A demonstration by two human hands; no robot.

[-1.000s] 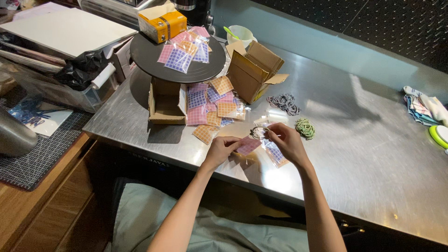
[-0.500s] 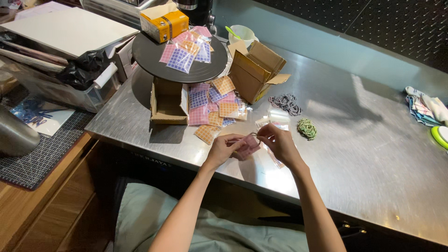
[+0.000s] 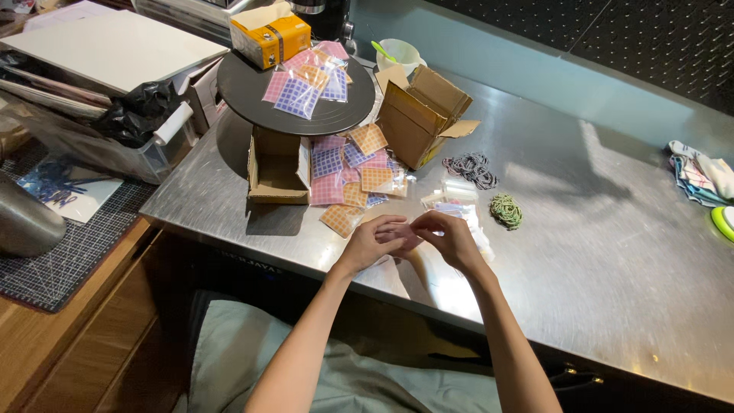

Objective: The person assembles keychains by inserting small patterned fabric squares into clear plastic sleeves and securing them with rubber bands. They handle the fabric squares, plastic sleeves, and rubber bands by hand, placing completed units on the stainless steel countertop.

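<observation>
My left hand and my right hand meet over the front of the steel table, both pinching a small pink packet between the fingertips. Most of the packet is hidden by my fingers. Just beyond my right hand lies a small stack of clear packets. A loose pile of pink, orange and purple checked packets lies just past my left hand.
A black round turntable carries more packets and a yellow box. An open cardboard box sits under it, another to its right. Dark bands and a green band bundle lie nearby. Folded cloths rest far right.
My hands have come closer together and drawn the pink packet in between them; a second ago they were spread apart with the packet held lower on the table.
</observation>
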